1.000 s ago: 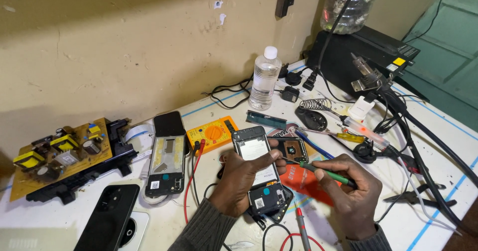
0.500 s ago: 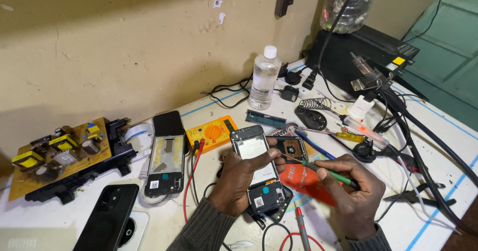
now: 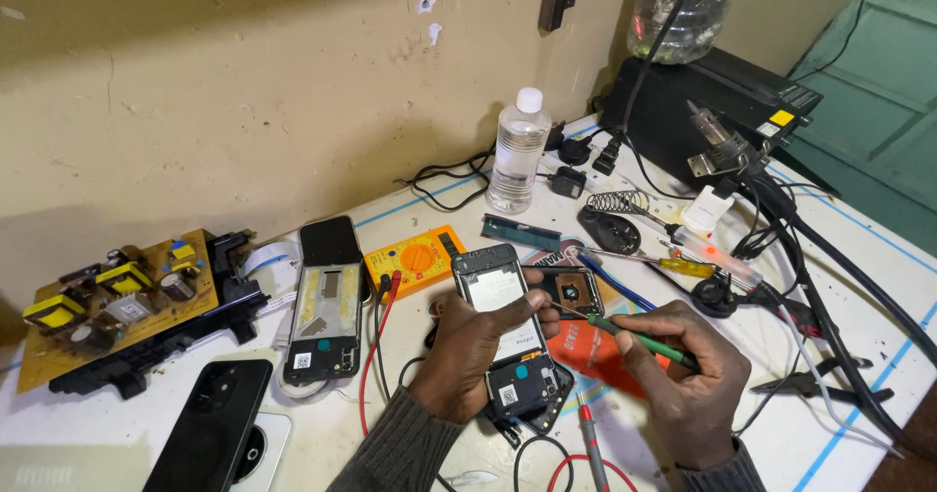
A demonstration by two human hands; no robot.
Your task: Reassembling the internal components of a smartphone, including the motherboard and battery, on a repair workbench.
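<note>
An opened phone point(image 3: 503, 302) with its back cover off lies on the white table point(image 3: 830, 433), showing its insides. My left hand point(image 3: 478, 350) grips the phone's middle, fingers curled over its right edge. My right hand point(image 3: 688, 380) holds a green-handled screwdriver point(image 3: 639, 338), its thin tip reaching left to the phone's right edge beside my left fingertips. A smaller dark phone frame point(image 3: 571, 290) lies just right of the phone. Under my right hand sits an orange pad point(image 3: 595, 350).
A yellow multimeter point(image 3: 415, 255) with red and black leads sits left of the phone, by another opened phone point(image 3: 322, 321). A circuit board point(image 3: 107, 302) and black phone point(image 3: 210, 424) lie far left. A water bottle point(image 3: 517, 150), soldering stand point(image 3: 610, 224), black box point(image 3: 717, 102) and cables point(image 3: 830, 277) crowd the right.
My hands and the phone have barely shifted. The screwdriver tip stays at the phone's right edge.
</note>
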